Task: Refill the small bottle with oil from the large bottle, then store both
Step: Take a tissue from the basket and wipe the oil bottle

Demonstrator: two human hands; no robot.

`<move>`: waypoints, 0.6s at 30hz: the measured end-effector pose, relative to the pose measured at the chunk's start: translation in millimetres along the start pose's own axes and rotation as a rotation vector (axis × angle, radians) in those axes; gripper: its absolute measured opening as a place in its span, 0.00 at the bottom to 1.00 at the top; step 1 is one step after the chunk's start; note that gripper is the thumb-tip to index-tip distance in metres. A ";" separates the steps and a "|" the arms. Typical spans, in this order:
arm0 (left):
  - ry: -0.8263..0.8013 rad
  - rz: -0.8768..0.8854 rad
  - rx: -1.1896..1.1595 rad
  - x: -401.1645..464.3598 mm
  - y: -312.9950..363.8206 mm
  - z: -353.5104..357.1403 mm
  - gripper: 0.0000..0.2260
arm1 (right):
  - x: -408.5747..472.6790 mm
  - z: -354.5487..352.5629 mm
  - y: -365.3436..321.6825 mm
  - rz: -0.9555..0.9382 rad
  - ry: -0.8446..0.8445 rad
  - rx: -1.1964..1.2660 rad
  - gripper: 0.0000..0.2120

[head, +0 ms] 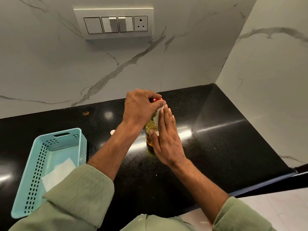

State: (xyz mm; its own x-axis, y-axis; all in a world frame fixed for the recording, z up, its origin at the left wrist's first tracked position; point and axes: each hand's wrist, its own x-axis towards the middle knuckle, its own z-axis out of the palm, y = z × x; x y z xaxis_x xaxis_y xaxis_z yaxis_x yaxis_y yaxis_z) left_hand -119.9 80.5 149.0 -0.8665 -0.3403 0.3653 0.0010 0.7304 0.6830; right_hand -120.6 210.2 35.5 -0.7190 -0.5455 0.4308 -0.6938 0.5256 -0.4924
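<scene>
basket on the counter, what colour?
Light teal, with perforated sides: the basket shows plainly in the head view, white paper lying inside.

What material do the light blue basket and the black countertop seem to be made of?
The light blue perforated basket looks like moulded plastic with a matte finish: thin walls, punched slots, a cut-out handle. The black countertop seems polished stone, maybe granite: fine speckles, mirror-like light streaks.

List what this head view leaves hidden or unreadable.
- Oil bottle: mostly covered by left hand and right hand; fill level unclear.
- Red cap: under fingers; seated or not, unclear.
- Pale object: behind left forearm, unidentifiable.
- Second bottle: none visible.
</scene>
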 end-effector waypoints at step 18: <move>-0.162 0.043 -0.009 8.5 -7.3 -15.4 0.15 | 82.2 -40.4 28.0 0.313 -0.330 0.806 0.34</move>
State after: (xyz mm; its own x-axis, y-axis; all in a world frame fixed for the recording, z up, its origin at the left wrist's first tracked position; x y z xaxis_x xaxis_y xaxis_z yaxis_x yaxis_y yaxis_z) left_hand -119.6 63.1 156.9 -0.9348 -0.2079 0.2879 0.0438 0.7370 0.6745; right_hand -200.8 206.5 87.7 -0.7341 -0.6789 0.0130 -0.1418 0.1346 -0.9807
